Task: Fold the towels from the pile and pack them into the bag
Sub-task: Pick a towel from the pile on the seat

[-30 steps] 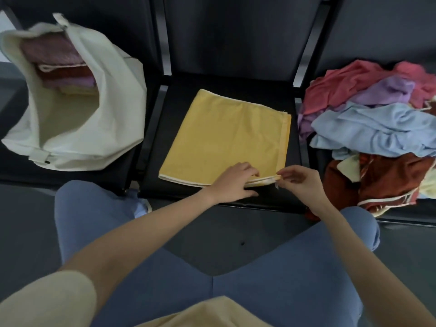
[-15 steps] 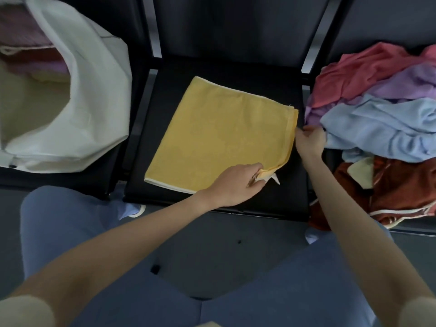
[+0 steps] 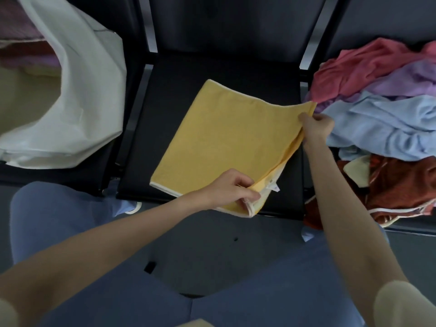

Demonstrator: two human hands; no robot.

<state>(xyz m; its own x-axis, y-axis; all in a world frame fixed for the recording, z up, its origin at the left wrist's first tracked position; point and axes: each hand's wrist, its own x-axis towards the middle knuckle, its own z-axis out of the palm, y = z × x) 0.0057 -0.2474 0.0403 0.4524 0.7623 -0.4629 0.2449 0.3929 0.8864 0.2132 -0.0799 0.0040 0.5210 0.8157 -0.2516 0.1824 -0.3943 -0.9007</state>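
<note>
My left hand [image 3: 232, 188] pinches the folded yellow terry towel's [image 3: 226, 147] near right corner; my right hand [image 3: 317, 127] pinches its far right corner. That held edge runs away from me, so I judge it folds leftward.

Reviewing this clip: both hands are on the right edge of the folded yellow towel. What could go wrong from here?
1. The left hand and right hand pinch only the layered right edge of the folded yellow towel; the layers may splay apart when lifted.
2. The right hand sits against the loose pile of coloured towels and might snag one.
3. The white fabric bag slumps sideways, so packing could be awkward.
</note>
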